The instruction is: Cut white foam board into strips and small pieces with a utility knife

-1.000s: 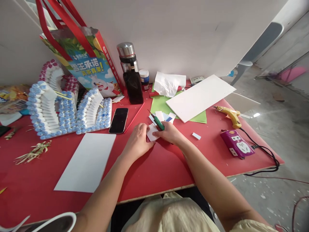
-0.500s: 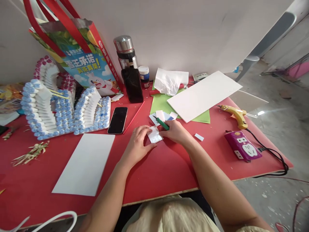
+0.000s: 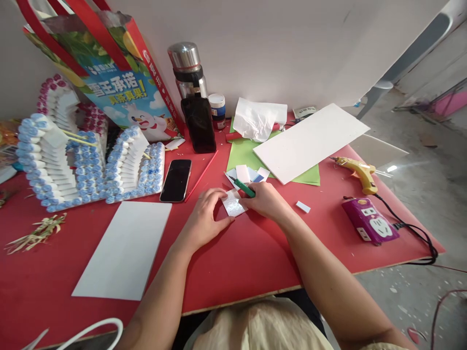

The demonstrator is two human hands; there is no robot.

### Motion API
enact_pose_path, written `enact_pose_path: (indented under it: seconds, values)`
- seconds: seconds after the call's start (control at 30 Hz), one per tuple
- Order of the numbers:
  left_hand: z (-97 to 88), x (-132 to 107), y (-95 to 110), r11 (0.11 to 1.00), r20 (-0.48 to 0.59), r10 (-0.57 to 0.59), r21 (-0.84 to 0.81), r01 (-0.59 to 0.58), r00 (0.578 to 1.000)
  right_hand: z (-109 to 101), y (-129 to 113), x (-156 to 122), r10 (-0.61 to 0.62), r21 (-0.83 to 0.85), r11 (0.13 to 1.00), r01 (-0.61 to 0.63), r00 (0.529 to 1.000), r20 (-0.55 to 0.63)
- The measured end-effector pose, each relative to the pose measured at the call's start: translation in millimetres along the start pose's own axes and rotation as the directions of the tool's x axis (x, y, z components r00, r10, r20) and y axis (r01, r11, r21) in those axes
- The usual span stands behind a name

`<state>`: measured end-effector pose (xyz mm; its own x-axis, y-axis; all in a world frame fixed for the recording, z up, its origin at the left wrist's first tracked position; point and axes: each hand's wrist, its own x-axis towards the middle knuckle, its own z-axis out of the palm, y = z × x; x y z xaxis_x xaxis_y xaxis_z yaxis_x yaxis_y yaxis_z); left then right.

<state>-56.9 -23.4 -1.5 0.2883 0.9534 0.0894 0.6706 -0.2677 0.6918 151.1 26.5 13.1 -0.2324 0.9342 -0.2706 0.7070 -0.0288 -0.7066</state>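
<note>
A small white foam piece lies on the red table between both hands. My left hand rests its curled fingers on the piece's left edge and holds it down. My right hand is closed round a green-handled craft knife whose tip points up and left, just above the piece. Several small white and blue offcuts lie right behind the knife.
A black phone and a red stick lie left of the hands. A white sheet sits front left, a white foam board on green paper back right. A glue gun, purple power strip, flask, bag and bottle-cap model ring the table.
Both hands stayed on the small piece, which has turned slightly and now shows more between the fingers. The view has shifted a little to the left and down.
</note>
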Motion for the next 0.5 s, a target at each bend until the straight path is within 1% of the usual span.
enact_pose_path:
  seconds: [0.33, 0.5]
  values:
    - [4.4, 1.5, 1.2, 0.997, -0.022, 0.052, 0.05, -0.051, 0.998, -1.9, -2.1, -1.4, -0.039, -0.002, 0.999, 0.039, 0.999, 0.001]
    - [6.6, 1.0, 2.0, 0.996, -0.035, 0.06, 0.065, -0.058, 0.998, -1.6, -1.0, -0.3, -0.04, -0.009, 0.999, 0.04, 0.999, 0.007]
